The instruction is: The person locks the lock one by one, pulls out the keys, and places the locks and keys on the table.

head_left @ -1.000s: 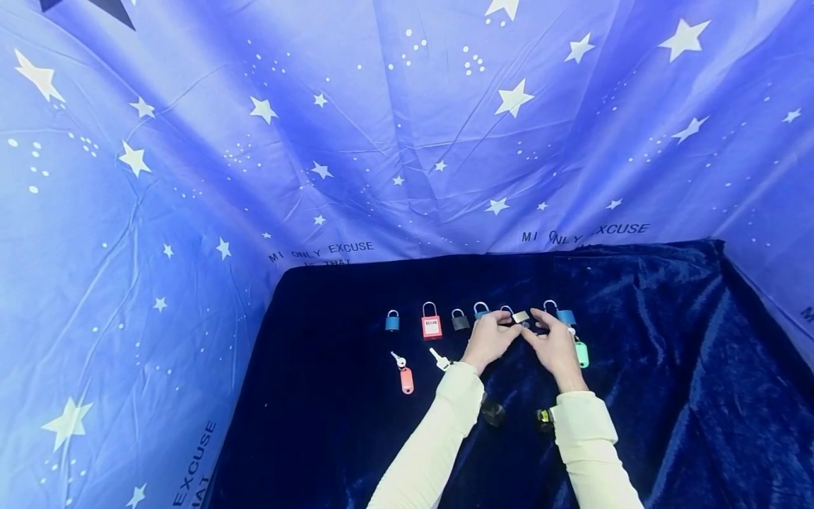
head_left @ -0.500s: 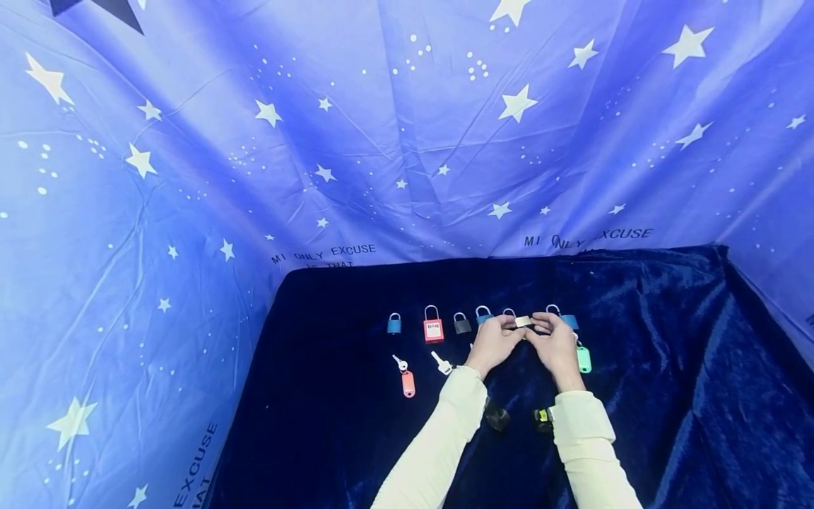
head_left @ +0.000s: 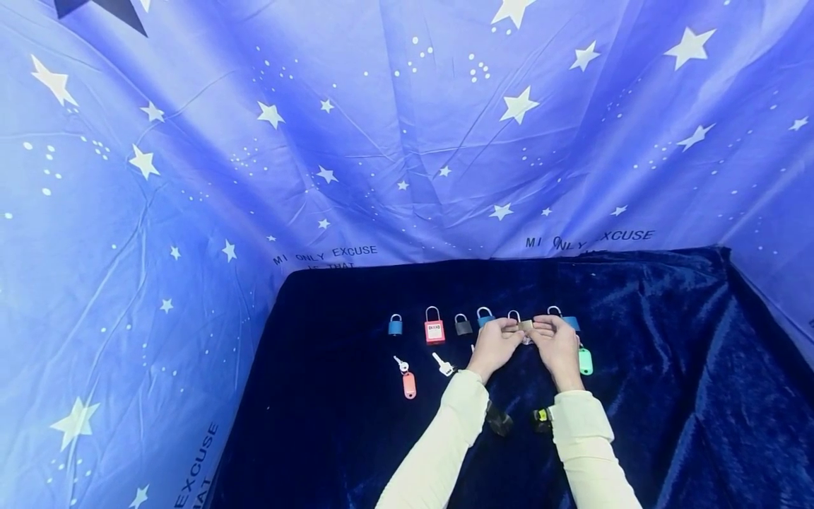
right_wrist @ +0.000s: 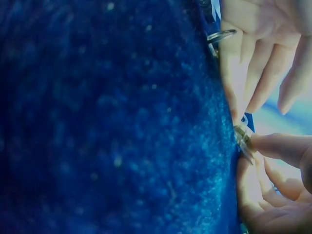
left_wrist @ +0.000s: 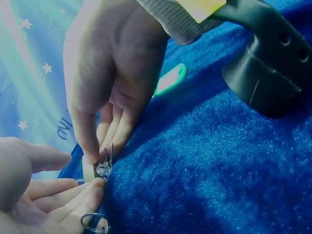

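A small brass padlock [head_left: 526, 325] with a raised shackle [head_left: 514, 315] lies between the fingertips of both hands in the head view. My right hand [head_left: 556, 350] pinches the padlock; its thumb presses the body in the right wrist view. Fairly straight fingers of my left hand [head_left: 499, 346] touch its other side, with the left thumb standing apart in the left wrist view. Thin metal key parts [left_wrist: 106, 168] show at the padlock's near face; whether one is inserted cannot be told. A metal key ring [left_wrist: 95, 222] sits by the left fingers.
Left of the hands stand a small blue padlock [head_left: 396, 325], a red padlock [head_left: 434, 331], a dark padlock [head_left: 463, 324] and a partly covered blue one [head_left: 485, 316]. Another blue padlock [head_left: 569, 323] lies right. Keys [head_left: 443, 364], a red tag [head_left: 409, 386] and a green tag [head_left: 586, 361] lie nearer.
The brass padlock has tilted and dropped slightly between the fingertips, and more of its shackle shows. Metal has come into sight just below it. Both hands have shifted only a little.
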The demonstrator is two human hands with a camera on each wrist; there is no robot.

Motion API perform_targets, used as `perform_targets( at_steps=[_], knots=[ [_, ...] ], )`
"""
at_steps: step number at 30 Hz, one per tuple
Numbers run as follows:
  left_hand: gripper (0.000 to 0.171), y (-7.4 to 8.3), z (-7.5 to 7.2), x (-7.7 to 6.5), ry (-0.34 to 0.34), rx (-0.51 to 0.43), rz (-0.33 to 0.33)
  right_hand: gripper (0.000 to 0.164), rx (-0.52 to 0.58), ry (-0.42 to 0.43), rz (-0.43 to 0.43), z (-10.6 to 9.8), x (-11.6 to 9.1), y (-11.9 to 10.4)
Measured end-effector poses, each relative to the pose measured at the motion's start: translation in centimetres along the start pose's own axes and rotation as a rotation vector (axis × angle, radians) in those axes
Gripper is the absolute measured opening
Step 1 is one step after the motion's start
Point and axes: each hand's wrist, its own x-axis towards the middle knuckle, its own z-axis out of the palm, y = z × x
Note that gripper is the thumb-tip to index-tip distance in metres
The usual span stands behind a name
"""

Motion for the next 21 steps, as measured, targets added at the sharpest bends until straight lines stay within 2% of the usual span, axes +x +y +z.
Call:
perform_targets(
  at_steps=[4, 9, 14, 21],
  knots=[
    [0.026, -0.1, 0.3, 0.0, 0.044, -0.039, -0.034, 0.026, -0.021, -0.014, -0.005, -0.2, 0.0, 0.1],
    [0.022, -0.1, 0.5, -0.1, 0.102, -0.059, -0.061, 0.028, -0.003, -0.059, 0.035, -0.5, -0.1, 0.0],
    [0.017, 0.1, 0.6, -0.3, 0.156, -0.084, -0.078, 0.029, 0.099, -0.092, 0.064, -0.8, -0.5, -0.1],
    [0.014, 0.1, 0.7, -0.2, 0.183, -0.229, -0.087, 0.028, 0.268, -0.063, 0.078, -0.9, -1.2, -0.2]
  ],
)
